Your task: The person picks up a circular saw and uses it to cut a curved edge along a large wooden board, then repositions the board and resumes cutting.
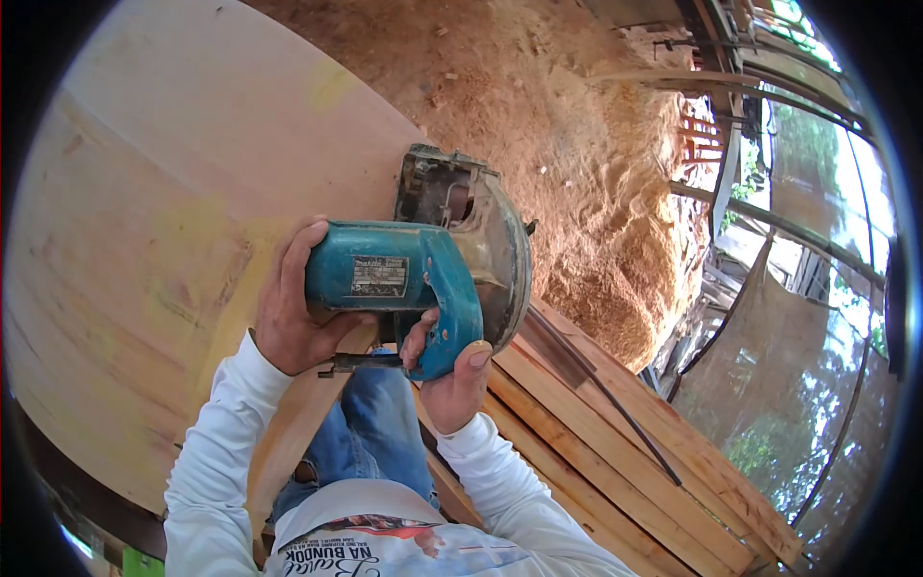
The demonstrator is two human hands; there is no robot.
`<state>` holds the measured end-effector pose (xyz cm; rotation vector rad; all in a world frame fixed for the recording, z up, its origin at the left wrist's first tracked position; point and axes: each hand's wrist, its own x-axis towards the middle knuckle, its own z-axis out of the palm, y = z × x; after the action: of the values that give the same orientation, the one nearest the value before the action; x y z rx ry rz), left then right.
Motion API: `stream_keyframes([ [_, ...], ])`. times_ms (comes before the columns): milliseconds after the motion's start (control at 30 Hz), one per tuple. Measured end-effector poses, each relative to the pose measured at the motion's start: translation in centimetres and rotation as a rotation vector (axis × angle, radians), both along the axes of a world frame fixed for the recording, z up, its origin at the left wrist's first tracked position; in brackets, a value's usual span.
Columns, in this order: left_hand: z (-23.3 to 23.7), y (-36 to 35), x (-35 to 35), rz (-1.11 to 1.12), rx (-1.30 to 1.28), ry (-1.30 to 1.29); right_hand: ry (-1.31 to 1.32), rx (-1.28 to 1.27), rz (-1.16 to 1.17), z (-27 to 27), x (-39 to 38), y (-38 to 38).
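Observation:
A teal circular saw (385, 264) with a worn metal blade guard is held in front of my body, at the edge of a large plywood sheet (173, 192). My left hand (296, 308) wraps round the rear end of the motor housing, thumb below and fingers above. With my right hand (452, 380) I grip the saw's rear handle, fingers through the loop near the trigger. The guard and base lie toward the sheet's right edge. Whether the blade touches the wood is hidden.
Several long planks (615, 452) lie stacked at my right, with a thin dark rod (625, 413) on top. A sawdust heap (606, 260) covers the ground beyond. Poles (788, 226) and a hanging sheet (760, 346) stand at the far right.

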<state>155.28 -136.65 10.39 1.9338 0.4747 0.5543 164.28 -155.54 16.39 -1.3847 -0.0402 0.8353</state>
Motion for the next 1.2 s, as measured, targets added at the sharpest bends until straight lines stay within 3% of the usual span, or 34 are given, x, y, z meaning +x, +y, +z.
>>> stream_keyframes([
  [1200,0.6,-0.4,-0.1,0.033,0.023,0.003,0.016,-0.049,0.062,0.6,1.0,-0.3],
])
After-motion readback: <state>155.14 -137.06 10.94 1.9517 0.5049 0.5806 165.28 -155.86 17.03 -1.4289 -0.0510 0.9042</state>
